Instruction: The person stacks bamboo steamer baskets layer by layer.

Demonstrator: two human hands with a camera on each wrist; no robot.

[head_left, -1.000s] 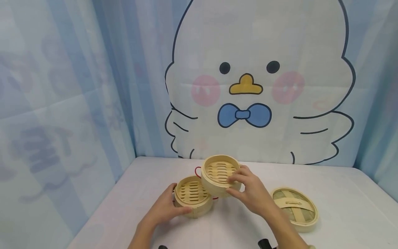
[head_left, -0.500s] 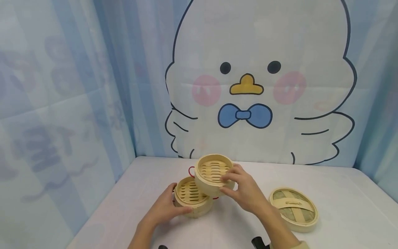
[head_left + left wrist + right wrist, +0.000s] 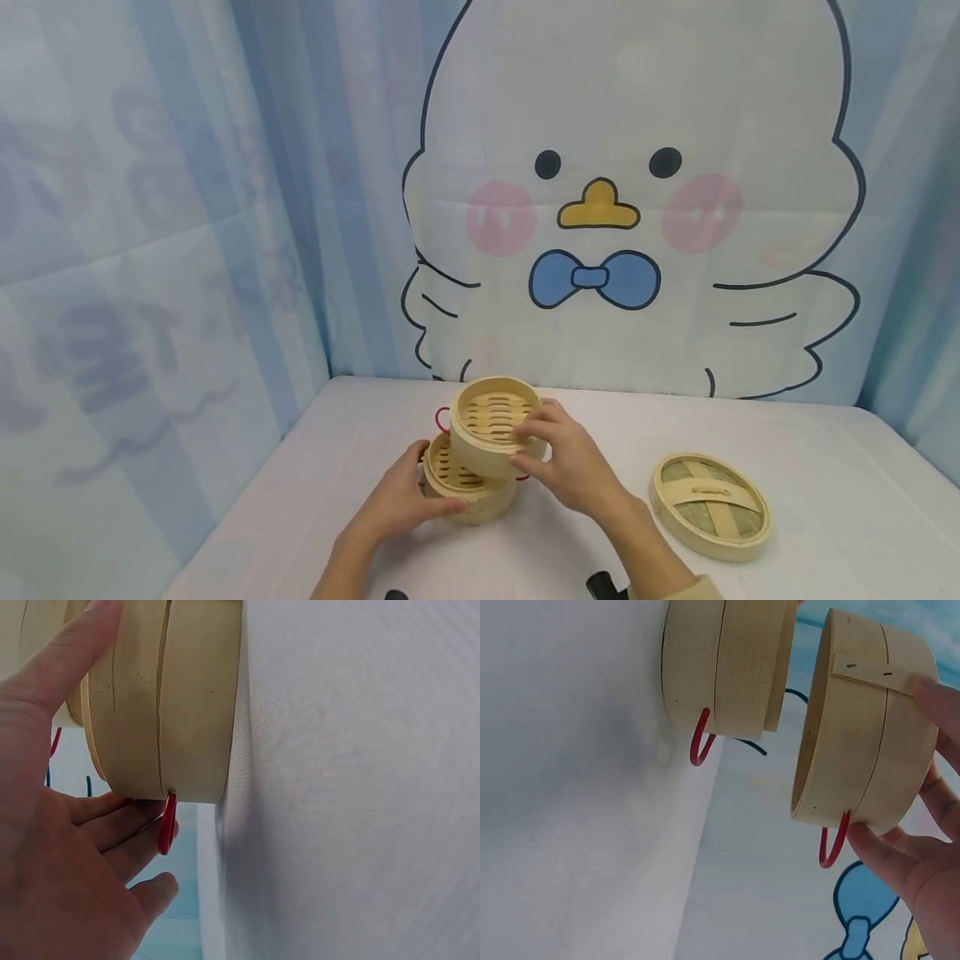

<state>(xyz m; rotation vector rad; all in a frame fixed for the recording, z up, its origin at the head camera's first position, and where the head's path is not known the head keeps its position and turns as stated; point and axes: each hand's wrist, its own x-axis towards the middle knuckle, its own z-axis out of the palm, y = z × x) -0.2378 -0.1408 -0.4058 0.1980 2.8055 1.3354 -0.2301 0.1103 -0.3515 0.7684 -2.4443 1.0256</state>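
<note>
Round, pale bamboo steamer basket (image 3: 491, 427) hangs pinched in my right grip (image 3: 566, 465), just above the matching slatted bamboo twin (image 3: 483, 502) my left grip (image 3: 399, 495) clasps; I'd centre it, then lower level.

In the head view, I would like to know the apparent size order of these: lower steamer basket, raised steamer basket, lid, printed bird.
1. Printed bird, by far largest
2. Lid
3. Raised steamer basket and lower steamer basket: they look alike; one partly hides the other, so unranked.
</note>
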